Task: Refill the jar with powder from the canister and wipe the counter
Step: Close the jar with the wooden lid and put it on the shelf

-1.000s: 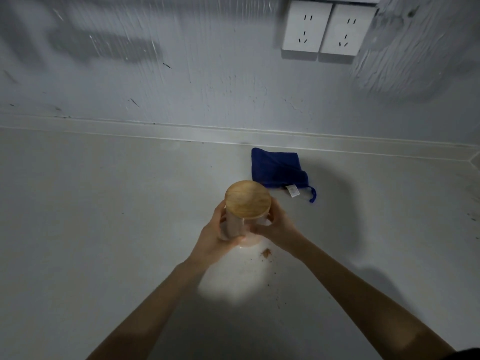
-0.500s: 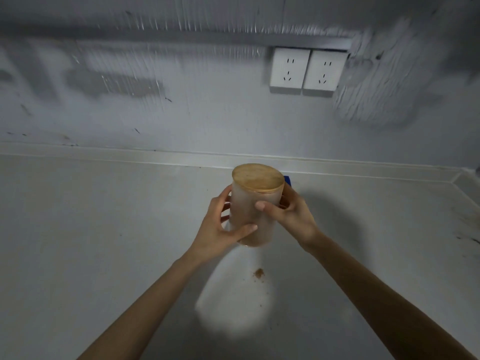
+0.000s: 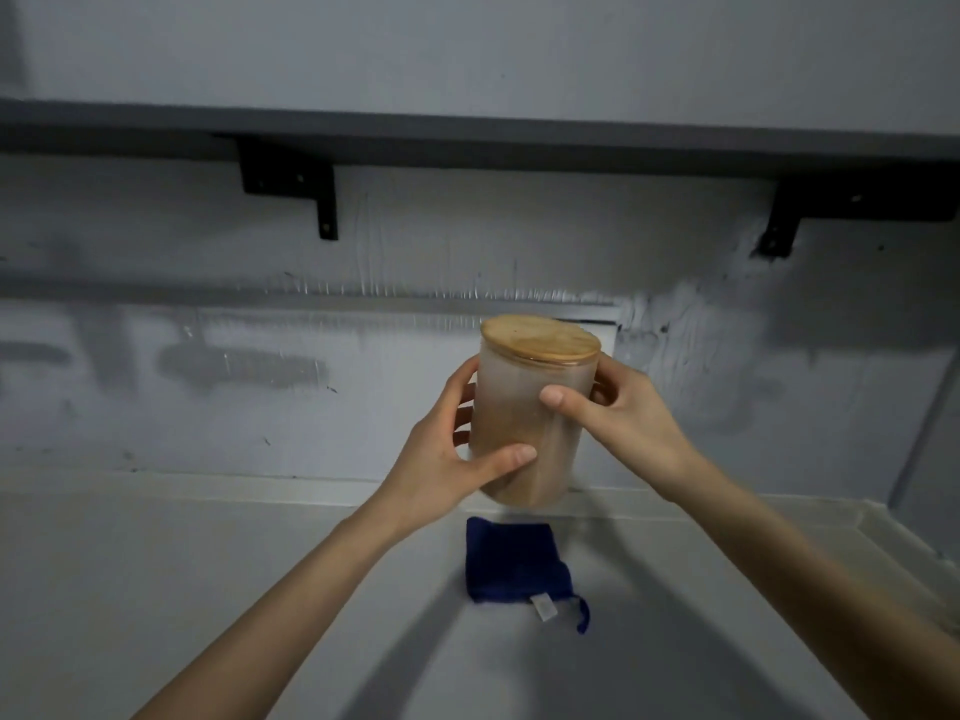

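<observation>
Both hands grip a frosted glass jar (image 3: pixel 530 423) and hold it in the air above the counter (image 3: pixel 208 589), roughly upright with a slight lean. The left hand (image 3: pixel 447 470) wraps the jar's lower left side, its thumb lying across the front near the base and its fingers curling round the far side. The right hand (image 3: pixel 623 413) clasps the upper right side, thumb pressed flat on the front wall just below the rim, fingers out of sight behind the glass. A round wooden lid (image 3: pixel 540 339) sits on the jar's mouth, closing it. Through the frosted wall a brownish powder shows, filling the jar to a level somewhat above the middle, though the exact line is blurred. Both bare forearms reach in from the near edge of the view. Directly below the jar, on the counter close to the back wall, lies a crumpled dark blue cloth (image 3: pixel 514 563) with a small white tag (image 3: pixel 543 609) and a loop at its near right corner. The counter is pale grey and meets a raised lip along the wall. The wall (image 3: pixel 182 252) behind is grey and streaked with paint marks. Above, a shelf (image 3: pixel 467 132) runs across the view, carried by two black brackets (image 3: pixel 296 189), one left and one right.
</observation>
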`<state>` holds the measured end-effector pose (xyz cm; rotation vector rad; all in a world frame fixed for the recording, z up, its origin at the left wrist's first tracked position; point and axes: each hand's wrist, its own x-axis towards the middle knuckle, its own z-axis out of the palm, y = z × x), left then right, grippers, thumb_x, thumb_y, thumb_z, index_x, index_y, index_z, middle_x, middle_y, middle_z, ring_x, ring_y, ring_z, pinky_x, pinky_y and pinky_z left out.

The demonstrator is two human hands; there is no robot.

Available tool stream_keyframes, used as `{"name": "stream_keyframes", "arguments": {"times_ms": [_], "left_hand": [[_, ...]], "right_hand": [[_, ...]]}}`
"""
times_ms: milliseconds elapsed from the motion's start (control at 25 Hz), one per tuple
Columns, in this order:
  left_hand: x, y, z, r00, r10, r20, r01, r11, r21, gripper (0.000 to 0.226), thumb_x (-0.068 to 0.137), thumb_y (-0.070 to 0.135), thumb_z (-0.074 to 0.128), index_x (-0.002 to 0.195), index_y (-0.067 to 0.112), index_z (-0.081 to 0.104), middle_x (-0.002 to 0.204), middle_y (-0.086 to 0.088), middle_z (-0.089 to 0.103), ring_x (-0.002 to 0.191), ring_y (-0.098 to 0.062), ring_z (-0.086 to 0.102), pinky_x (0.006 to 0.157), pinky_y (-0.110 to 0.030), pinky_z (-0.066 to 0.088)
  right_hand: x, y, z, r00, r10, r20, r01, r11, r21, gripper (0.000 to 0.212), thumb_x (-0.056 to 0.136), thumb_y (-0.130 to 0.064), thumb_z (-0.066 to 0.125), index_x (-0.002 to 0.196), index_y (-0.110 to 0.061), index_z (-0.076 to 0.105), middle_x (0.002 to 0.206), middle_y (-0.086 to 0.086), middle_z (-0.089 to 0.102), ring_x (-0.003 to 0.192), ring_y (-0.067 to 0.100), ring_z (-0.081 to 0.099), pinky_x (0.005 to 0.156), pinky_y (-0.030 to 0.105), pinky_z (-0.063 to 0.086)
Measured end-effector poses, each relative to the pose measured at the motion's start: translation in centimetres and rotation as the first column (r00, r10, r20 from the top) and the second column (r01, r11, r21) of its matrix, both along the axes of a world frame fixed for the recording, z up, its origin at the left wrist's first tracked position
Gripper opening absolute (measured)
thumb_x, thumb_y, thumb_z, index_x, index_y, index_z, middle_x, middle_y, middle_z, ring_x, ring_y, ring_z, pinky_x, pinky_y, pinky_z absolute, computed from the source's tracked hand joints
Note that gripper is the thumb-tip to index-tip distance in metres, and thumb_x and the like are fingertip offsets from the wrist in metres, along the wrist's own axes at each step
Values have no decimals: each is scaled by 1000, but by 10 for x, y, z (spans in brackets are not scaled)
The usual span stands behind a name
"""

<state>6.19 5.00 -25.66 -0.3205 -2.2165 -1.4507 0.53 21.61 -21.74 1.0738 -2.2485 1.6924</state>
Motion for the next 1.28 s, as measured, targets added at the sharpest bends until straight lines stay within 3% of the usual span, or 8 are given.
{"name": "stream_keyframes", "arguments": {"times_ms": [240, 360, 480, 600, 800, 1000, 1160, 1280], "left_hand": [[-3, 4, 80, 986, 22, -167, -39, 995, -97, 83, 54, 52, 65, 124, 48, 20, 108, 29, 44, 100, 5, 51, 75, -12, 50], [-2, 0, 121, 970, 24, -243, -57, 989, -133, 84, 56, 54, 75, 123, 47, 24, 110, 23, 48, 102, 0, 54, 79, -17, 51], [-3, -4, 162, 944, 56, -326, -121, 976, -183, 88, 53, 63, 73, 126, 43, 27, 106, 24, 50, 100, -2, 56, 77, -16, 50], [-5, -8, 197, 919, 103, -381, -202, 952, -229, 95, 55, 64, 67, 134, 33, 26, 115, 14, 54, 104, -9, 56, 85, -25, 50], [-18, -11, 249, 905, 130, -405, -271, 911, -312, 83, 68, 53, 59, 137, 26, 24, 131, -4, 50, 101, -16, 55, 73, -20, 47], [-51, -17, 284, 899, 158, -409, -303, 897, -321, 84, 67, 60, 55, 137, 23, 25, 134, -9, 49, 109, -25, 56, 88, -38, 51], [-78, -22, 293, 913, 148, -379, -249, 940, -233, 71, 79, 47, 58, 137, 22, 26, 134, -10, 48, 110, -23, 53, 79, -29, 51], [-95, -23, 292, 931, 137, -339, -209, 960, -187, 68, 80, 44, 59, 136, 23, 28, 128, -8, 51, 107, -21, 54, 76, -26, 50]], "right_hand": [[-2, 11, 83, 985, 16, -173, -4, 998, 70, 57, 54, -60, 58, 101, -29, 58, 104, -8, 65, 100, 10, 60, 87, 29, 50], [-1, 13, 127, 968, 53, -245, -32, 996, 86, 53, 58, -62, 62, 99, -29, 62, 102, -8, 67, 97, 8, 62, 84, 29, 52], [1, 9, 168, 954, 92, -286, -64, 992, 107, 50, 59, -59, 58, 97, -28, 62, 96, -11, 68, 88, 0, 64, 70, 15, 52], [-2, 6, 202, 940, 105, -325, -67, 990, 124, 50, 58, -60, 55, 93, -26, 63, 95, -10, 69, 88, 1, 65, 74, 16, 52], [-18, 0, 244, 946, 86, -314, -58, 994, 98, 61, 64, -60, 55, 107, -16, 57, 104, 0, 67, 95, 12, 64, 84, 26, 51], [-45, -13, 273, 949, 35, -313, -41, 999, -14, 50, 78, -53, 55, 111, -16, 51, 108, 0, 62, 101, 14, 60, 84, 26, 50], [-67, -30, 280, 952, -29, -304, -11, 992, -129, 60, 80, -51, 56, 124, -11, 47, 122, 6, 57, 109, 21, 55, 95, 35, 46], [-85, -39, 275, 956, -55, -287, -5, 979, -205, 60, 80, -49, 57, 125, -11, 45, 120, 5, 56, 108, 20, 54, 89, 31, 47]]}}
